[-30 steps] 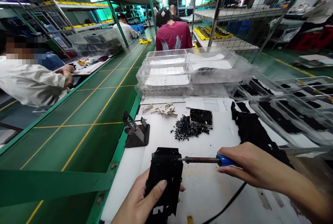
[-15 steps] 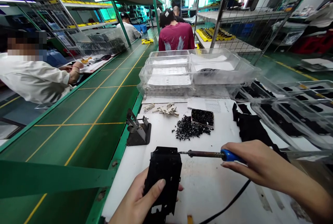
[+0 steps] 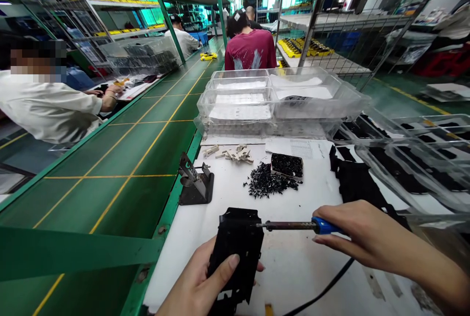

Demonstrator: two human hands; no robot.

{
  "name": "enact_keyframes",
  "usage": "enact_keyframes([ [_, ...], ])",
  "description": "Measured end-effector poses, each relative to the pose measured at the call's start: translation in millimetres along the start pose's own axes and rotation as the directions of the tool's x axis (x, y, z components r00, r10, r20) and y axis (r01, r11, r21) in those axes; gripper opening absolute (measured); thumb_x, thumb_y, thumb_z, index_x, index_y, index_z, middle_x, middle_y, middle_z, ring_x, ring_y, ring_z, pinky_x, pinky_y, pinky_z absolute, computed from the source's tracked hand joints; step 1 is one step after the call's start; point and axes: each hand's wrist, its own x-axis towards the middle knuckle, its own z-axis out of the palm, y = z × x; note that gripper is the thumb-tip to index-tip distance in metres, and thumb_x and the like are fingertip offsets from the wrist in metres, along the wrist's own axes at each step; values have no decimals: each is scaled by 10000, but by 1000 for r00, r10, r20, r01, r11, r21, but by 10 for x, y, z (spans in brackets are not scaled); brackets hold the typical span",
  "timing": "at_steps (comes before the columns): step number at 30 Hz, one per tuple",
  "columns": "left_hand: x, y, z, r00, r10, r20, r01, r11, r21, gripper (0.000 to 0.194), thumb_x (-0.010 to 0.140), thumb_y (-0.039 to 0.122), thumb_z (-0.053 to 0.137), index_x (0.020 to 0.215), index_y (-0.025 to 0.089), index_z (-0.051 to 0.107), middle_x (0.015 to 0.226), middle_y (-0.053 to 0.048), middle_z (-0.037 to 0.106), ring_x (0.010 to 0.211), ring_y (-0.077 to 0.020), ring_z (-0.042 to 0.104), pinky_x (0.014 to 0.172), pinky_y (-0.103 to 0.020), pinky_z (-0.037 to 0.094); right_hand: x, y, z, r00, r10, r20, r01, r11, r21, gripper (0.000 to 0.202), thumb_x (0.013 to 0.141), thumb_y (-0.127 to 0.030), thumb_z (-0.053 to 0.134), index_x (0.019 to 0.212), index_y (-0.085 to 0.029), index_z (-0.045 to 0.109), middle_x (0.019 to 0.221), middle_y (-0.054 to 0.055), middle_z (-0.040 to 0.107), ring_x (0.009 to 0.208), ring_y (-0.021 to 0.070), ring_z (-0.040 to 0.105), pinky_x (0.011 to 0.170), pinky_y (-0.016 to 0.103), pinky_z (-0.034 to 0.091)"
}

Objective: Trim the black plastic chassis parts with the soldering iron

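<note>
I'd hold this likely light, stiff panel [image 3: 240,237] by its sides: left fingers [image 3: 230,263] clamp it, right fingers [image 3: 332,212] the iron [image 3: 293,226] alongside.

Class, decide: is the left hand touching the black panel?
Touching: the head view shows the left hand gripping the black panel, thumb across its face.

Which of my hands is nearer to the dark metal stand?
Left. Your left hand is in front of the metal stand; your right hand is farther, to its right.

left hand [image 3: 200,278] partly hidden behind black panel [image 3: 238,242], cable [image 3: 331,284] cut off below
</note>
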Motion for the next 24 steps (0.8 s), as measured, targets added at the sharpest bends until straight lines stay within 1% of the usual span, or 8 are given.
enact_keyframes([
  [7,-2,-13,13,999,-36,4,36,998,-47,445,902,503,583,1163,143,611,1030,-148,761,885,-277,713,768,-352,569,2,-5,-5,1000,2,8,-2,1000,15,209,998,-424,501,928,-232,545,729,-15,597,634,143,566,584,268,306],
  [11,126,-121,20,996,-25,-86,17,996,-90,455,892,531,577,1132,147,625,1069,-150,754,950,-300,697,848,-396,549,23,64,92,984,104,-146,-86,989,124,204,975,-439,532,968,-238,561,759,-10,606,639,141,563,598,252,355],
  [12,177,-180,18,991,-28,-132,14,994,-107,464,896,539,564,1153,157,619,1101,-144,746,1001,-305,682,906,-414,527,42,103,148,953,196,-232,-155,971,184,215,969,-451,530,974,-238,556,741,-17,593,620,138,549,594,246,371],
  [14,279,-328,18,974,-46,-220,10,987,-162,487,906,539,545,1240,186,586,1181,-122,721,1121,-303,632,1029,-441,447,117,212,290,823,426,-376,-309,890,335,257,940,-492,540,970,-237,547,686,-35,557,576,137,515,583,241,397],
  [16,350,-476,31,963,-68,-261,-8,960,-280,490,914,508,538,1303,210,563,1284,-96,672,1263,-284,540,1128,-429,342,248,360,439,680,605,-415,-437,789,432,312,889,-541,563,932,-231,567,639,-40,545,554,148,499,575,253,407],
  [18,373,-583,56,965,-96,-246,-22,899,-437,451,921,469,524,1276,205,610,1369,-76,615,1372,-258,427,1181,-388,257,434,529,552,609,682,-404,-527,729,436,344,865,-549,554,918,-217,626,639,-13,598,578,177,537,583,273,411],
  [20,368,-638,78,972,-101,-214,-27,851,-524,440,929,467,510,1233,187,660,1401,-75,585,1408,-246,371,1195,-353,221,664,699,607,596,698,-398,-569,716,404,346,868,-508,540,947,-200,676,714,36,675,667,221,607,617,295,424],
  [24,450,-721,73,977,-1,-212,-93,896,-434,729,820,568,661,1419,182,502,1405,-126,559,1299,-292,482,1110,-371,356,1156,973,601,670,663,-333,-575,748,332,236,864,-394,607,946,-193,698,840,74,715,819,242,651,709,326,459],
])
